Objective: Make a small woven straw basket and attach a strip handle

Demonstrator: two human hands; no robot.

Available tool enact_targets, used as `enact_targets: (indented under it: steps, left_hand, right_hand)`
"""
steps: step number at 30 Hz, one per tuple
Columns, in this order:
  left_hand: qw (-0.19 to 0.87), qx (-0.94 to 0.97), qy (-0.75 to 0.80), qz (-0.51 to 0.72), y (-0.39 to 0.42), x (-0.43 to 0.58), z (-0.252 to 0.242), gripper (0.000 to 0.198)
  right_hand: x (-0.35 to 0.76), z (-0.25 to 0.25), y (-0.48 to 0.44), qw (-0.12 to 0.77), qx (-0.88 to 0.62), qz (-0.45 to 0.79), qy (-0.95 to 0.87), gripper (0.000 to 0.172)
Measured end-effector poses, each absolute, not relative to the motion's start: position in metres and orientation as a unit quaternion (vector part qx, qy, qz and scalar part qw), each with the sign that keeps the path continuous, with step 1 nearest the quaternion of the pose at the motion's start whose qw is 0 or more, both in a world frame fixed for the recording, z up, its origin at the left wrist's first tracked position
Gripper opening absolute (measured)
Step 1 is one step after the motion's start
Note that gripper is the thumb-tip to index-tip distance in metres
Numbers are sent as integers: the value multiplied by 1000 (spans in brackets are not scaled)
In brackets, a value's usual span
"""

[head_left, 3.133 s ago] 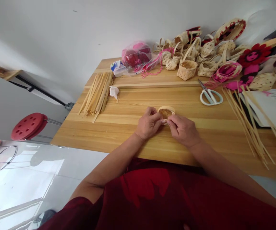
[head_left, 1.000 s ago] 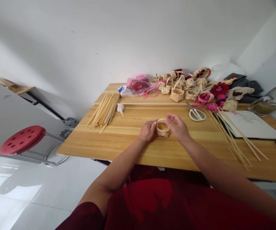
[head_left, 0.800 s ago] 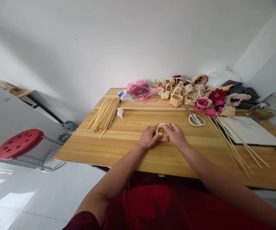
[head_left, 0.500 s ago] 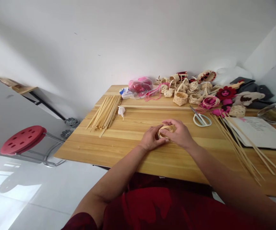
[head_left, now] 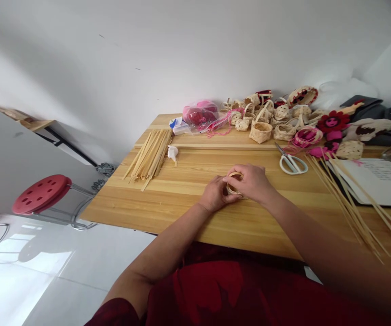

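hands: 2, left hand [head_left: 215, 194] and right hand [head_left: 249, 182] both closed on one thing | held: 1 small woven basket [head_left: 234, 184], pale rim showing, partly hidden | left of basket: 1 bundle of pale strips [head_left: 149, 156] | right of basket: 1 pair of scissors [head_left: 292, 165]

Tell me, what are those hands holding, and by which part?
A small woven basket, held at its rim: the right hand pinches over the top, while the left hand steadies its side.

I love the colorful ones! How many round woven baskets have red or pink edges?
2, though more may be hidden in the pile. The round basket with a red edge stands at the back, near the wall. The round basket with a pink edge sits at the front, behind the scissors.
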State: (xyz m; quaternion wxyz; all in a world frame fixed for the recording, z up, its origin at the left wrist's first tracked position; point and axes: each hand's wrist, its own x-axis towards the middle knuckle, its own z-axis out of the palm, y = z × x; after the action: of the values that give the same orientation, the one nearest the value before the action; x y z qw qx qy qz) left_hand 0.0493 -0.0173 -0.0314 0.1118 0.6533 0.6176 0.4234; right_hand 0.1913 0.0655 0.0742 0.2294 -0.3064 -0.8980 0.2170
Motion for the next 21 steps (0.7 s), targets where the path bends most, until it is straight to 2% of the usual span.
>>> enact_targets:
  steps: [12, 21]
  left_hand:
    - [110, 666, 605, 423, -20, 49, -29, 61]
    - [101, 678, 602, 410, -22, 50, -26, 59]
  right_hand:
    - [204, 65, 65, 276, -284, 280, -874, 9]
    - [203, 69, 64, 248, -299, 291, -875, 10]
